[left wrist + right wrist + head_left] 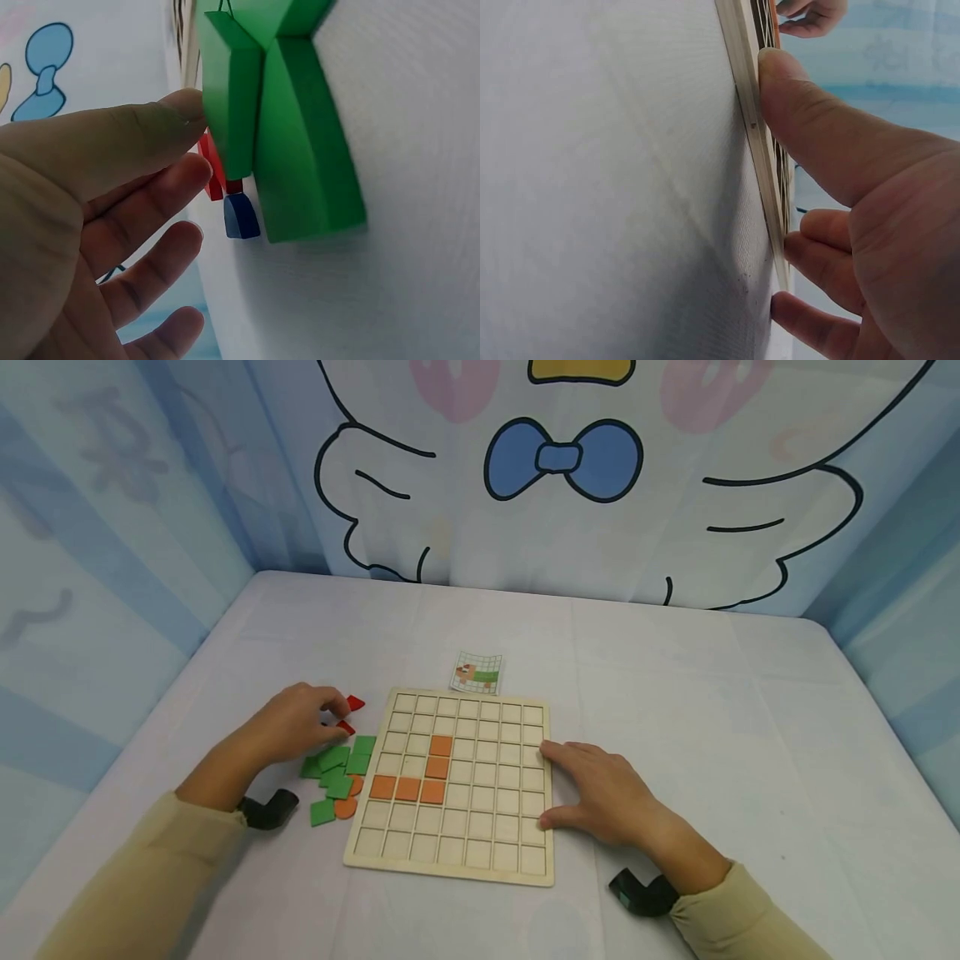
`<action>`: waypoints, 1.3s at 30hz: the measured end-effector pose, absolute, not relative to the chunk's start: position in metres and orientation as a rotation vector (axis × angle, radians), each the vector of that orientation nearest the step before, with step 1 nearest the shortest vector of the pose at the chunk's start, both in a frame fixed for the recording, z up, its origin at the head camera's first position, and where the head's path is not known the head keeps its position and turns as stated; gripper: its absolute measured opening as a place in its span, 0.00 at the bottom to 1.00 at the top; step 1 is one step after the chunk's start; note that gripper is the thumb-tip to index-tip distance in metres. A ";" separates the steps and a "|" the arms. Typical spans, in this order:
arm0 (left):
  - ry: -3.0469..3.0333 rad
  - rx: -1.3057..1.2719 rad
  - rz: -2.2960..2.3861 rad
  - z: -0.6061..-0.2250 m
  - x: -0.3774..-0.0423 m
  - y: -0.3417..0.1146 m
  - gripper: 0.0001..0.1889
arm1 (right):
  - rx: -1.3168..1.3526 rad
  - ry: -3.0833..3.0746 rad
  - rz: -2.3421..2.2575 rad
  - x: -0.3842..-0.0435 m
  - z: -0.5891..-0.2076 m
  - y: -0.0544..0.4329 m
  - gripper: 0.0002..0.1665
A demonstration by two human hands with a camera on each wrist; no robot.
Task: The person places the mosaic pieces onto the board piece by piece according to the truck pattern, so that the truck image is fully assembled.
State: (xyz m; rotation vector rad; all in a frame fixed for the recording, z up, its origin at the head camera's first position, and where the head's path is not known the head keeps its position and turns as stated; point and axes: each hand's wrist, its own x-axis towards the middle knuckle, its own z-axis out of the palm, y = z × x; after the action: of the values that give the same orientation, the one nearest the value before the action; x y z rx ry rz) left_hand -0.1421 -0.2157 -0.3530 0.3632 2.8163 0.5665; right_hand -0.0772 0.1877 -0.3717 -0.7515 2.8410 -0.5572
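Note:
A wooden grid board (pixel 457 870) lies on the table with several orange squares (pixel 442 745) set in its cells. My left hand (pixel 296 724) hovers beside the board's upper left, thumb and fingers apart, next to two red pieces (pixel 356 702). In the left wrist view, its thumb is close to a green piece (pixel 229 97), with red pieces (pixel 211 166) and a blue piece (pixel 241 216) beyond; whether it touches any I cannot tell. My right hand (pixel 611 793) rests its thumb and fingertips against the board's right edge (pixel 761 172), without curling round it.
Loose green pieces (pixel 337 758) overlap in a pile left of the board, with orange rounded pieces (pixel 346 808) among them. Behind the board lies a small picture card (pixel 487 677) with a gridded drawing. Patterned curtains (pixel 97 568) surround the white table (pixel 712 718).

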 end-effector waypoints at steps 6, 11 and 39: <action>2.840 0.368 0.520 -0.355 -0.144 -0.214 0.12 | -0.755 2.841 -0.558 -0.077 -0.371 0.187 0.52; 2.854 0.354 0.510 -0.355 -0.144 -0.212 0.12 | -0.754 2.837 -0.559 -0.077 -0.371 0.187 0.52; 2.828 0.402 0.601 -0.359 -0.143 -0.208 0.11 | -0.733 2.829 -0.562 -0.077 -0.372 0.188 0.52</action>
State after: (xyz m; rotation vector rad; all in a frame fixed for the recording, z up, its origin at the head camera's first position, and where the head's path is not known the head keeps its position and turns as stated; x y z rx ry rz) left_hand -0.1434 -0.2082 -0.3594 0.4024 2.8278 0.6011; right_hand -0.0771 0.1875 -0.3716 -0.7326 2.8295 -0.5621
